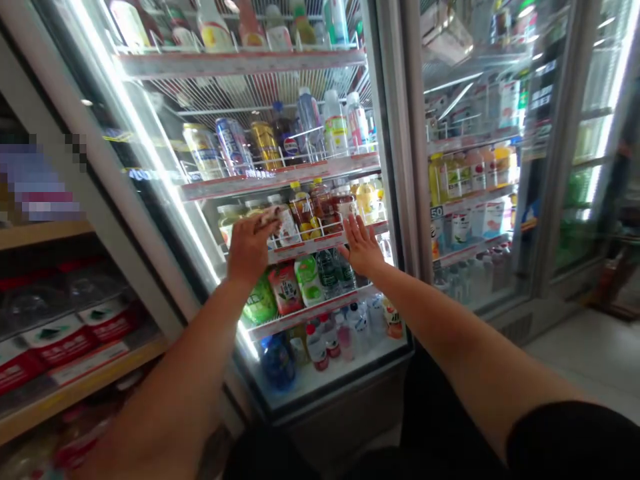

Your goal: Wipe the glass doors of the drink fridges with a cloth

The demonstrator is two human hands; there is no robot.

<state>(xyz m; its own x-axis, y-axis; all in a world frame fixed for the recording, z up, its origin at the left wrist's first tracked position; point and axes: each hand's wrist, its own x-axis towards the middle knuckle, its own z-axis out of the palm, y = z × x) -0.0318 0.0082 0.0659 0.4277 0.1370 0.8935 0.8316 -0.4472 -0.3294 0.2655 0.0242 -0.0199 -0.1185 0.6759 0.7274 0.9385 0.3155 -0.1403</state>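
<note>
Both my arms reach into an open drinks fridge (385,133). My left hand (250,247) is closed around a small bottle (273,217) with a pale label on the third shelf (300,248). My right hand (361,248) lies open with fingers spread at the shelf's front rail, beside brown and yellow bottles (320,207). Just below the hands stand green and red pouches (285,288) and dark bottles. Cans (235,147) line the shelf above.
A second glass-door fridge (475,173) with juices stands to the right. At the left, wooden shelves (75,387) carry red and white packs. Water bottles (330,337) sit on the fridge floor. A pale floor (590,360) shows at the lower right.
</note>
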